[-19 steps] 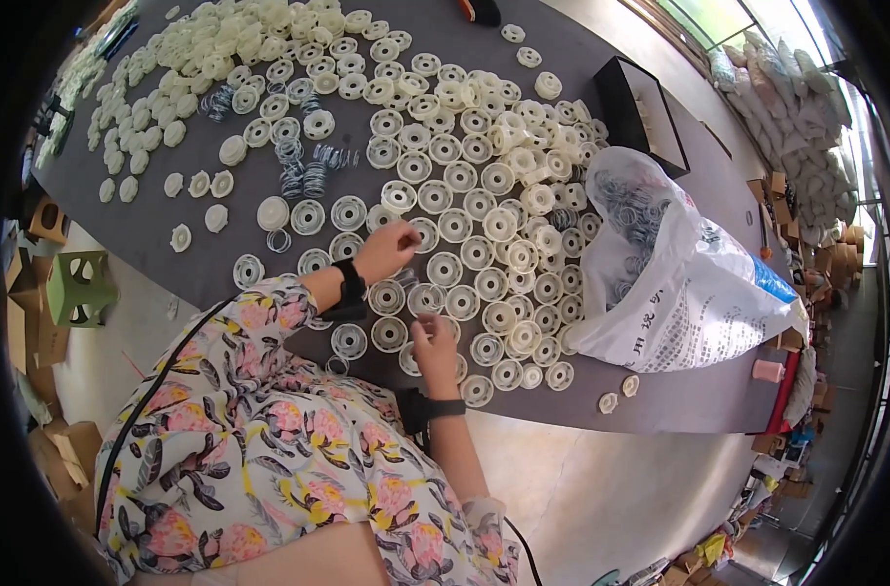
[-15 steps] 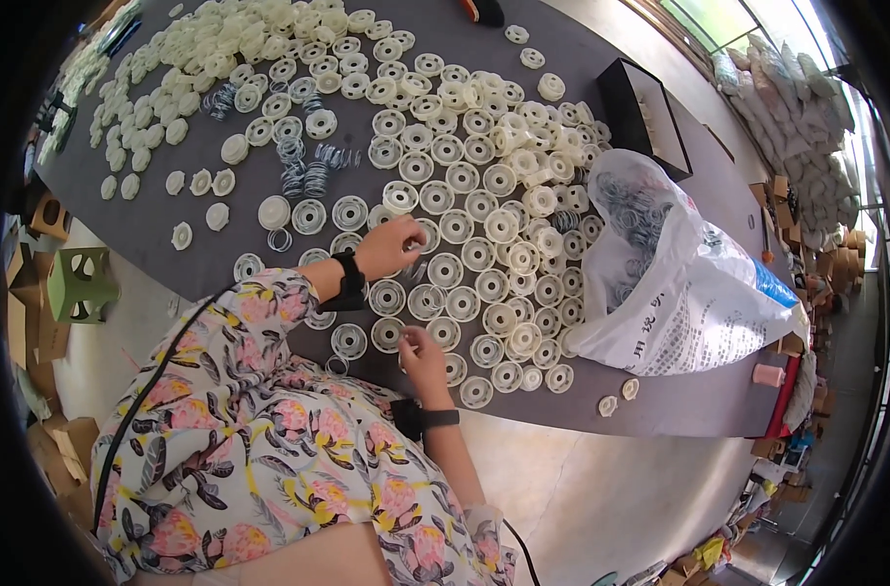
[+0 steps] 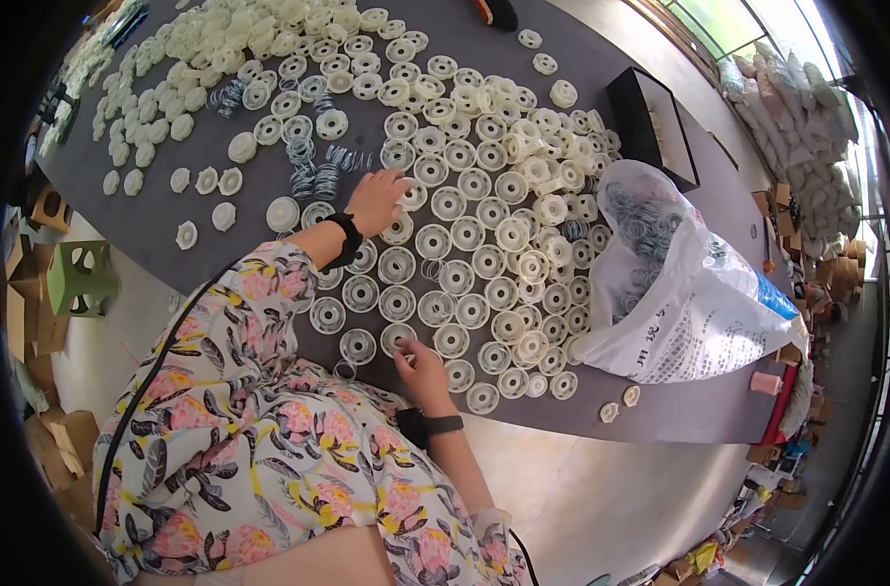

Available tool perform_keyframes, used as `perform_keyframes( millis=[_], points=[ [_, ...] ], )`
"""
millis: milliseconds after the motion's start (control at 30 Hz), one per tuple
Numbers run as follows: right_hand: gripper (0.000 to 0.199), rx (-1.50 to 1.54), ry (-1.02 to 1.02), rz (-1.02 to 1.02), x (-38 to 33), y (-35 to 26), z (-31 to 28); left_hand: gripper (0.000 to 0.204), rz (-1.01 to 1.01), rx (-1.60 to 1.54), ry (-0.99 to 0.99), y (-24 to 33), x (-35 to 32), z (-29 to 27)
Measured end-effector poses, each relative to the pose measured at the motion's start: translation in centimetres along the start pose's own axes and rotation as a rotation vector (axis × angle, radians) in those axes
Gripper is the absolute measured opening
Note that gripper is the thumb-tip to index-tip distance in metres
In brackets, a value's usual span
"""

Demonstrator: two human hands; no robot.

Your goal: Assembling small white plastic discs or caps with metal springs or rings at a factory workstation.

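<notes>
Round white plastic wheels [image 3: 396, 266] with recessed centres lie in loose rows before me. My left hand [image 3: 375, 202] is over the upper left of these rows, fingers stretched out, fingertips at the rim of a wheel [image 3: 412, 194]. Nothing shows in it. Lower down, my right hand [image 3: 423, 375] has its thumb and fingers drawn together beside a near wheel [image 3: 398, 338]; whatever they may pinch is hidden. A thin metal spring [image 3: 432, 269] stands among the wheels between my hands. Beyond my left hand is a cluster of coil springs [image 3: 313, 174].
A white plastic bag [image 3: 699, 332] full of springs lies open at the right. Behind it stands a black open box [image 3: 650, 127]. More wheels pile up [image 3: 548, 161] near the bag, and pale caps [image 3: 162, 107] spread far left. A green stool [image 3: 82, 278] is beside the dark table [image 3: 611, 29].
My left hand has moved up and away from me, and a spring is left standing among the wheels where it was. My right hand stays nearly in place. The view has shifted slightly.
</notes>
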State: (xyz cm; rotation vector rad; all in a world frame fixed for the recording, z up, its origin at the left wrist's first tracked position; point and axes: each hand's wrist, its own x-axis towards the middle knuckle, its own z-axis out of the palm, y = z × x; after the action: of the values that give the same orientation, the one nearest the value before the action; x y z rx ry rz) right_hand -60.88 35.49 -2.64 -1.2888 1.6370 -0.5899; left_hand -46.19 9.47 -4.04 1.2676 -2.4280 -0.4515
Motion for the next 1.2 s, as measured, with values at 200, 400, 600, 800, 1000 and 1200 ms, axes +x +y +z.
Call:
perform_keyframes(
  millis=[200,400,600,800,1000,1200],
  points=[
    [0.019,0.066,-0.058,0.052,-1.0,2.1,0.0,0.025,0.412,-0.446,-0.656,3.1,-10.5,-4.8],
    [0.020,0.051,-0.037,0.122,-1.0,1.9,-0.2,0.023,0.780,-0.369,-0.698,4.2,-19.0,-5.4],
    [0.019,0.071,0.063,0.142,-1.8,1.9,-1.0,0.011,0.598,-0.413,-0.815,4.5,-19.0,-3.1],
    [0.019,0.382,0.501,0.269,-3.5,4.8,-3.4,0.010,0.248,-0.566,-0.295,6.1,-7.7,-3.8],
    [0.017,0.399,0.593,0.262,-5.7,5.1,-3.9,0.019,-0.005,-0.342,-0.203,3.7,-0.7,1.8],
    [0.016,0.457,0.644,0.282,-6.9,6.4,-3.9,0.040,0.375,-0.292,-0.204,5.3,-2.3,2.1]
  ],
)
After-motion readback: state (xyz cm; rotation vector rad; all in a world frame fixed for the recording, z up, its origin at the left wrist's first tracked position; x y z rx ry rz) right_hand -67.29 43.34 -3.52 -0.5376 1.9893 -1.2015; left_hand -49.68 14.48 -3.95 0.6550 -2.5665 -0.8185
